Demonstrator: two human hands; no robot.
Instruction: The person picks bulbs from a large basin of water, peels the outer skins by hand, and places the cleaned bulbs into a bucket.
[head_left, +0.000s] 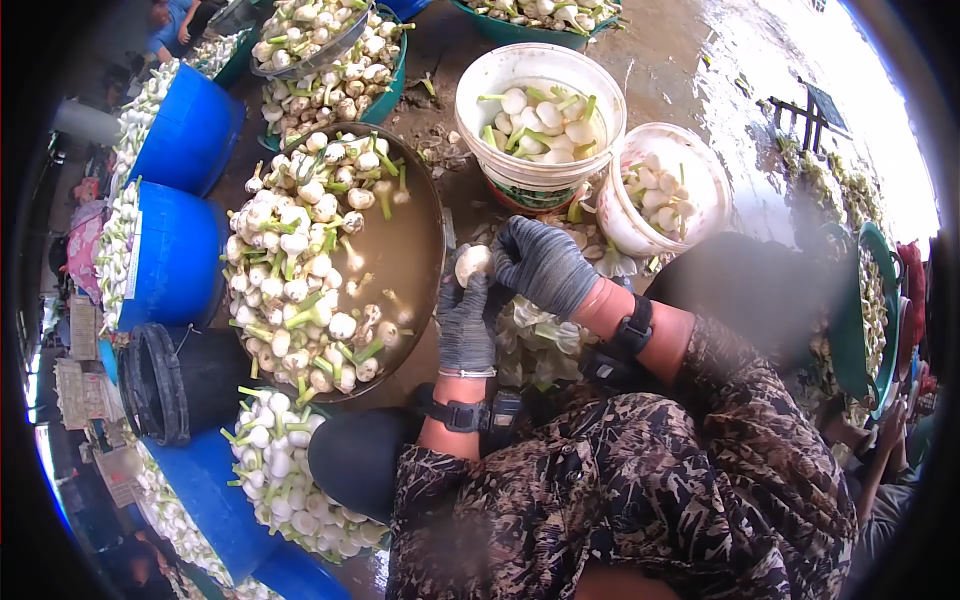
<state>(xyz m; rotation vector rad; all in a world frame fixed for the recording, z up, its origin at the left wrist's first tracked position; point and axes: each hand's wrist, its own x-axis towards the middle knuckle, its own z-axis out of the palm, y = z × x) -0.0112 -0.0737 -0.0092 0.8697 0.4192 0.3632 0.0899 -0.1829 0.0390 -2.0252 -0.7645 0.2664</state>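
A pale garlic bulb sits in the gloved fingers of my left hand, which are closed around it. Close beside it on the right, my right hand, in a grey glove, has its fingers curled. Whatever those fingers hold, if anything, is hidden. Left of my hands, a wide round basin contains murky water and many garlic bulbs with green stem stubs. Loose peelings lie below my hands.
Beyond my hands stand a white bucket and a smaller white bucket, both holding peeled garlic. Blue tubs and a black bucket line the left. Garlic fills a green tub at the back. Other people are at the edges.
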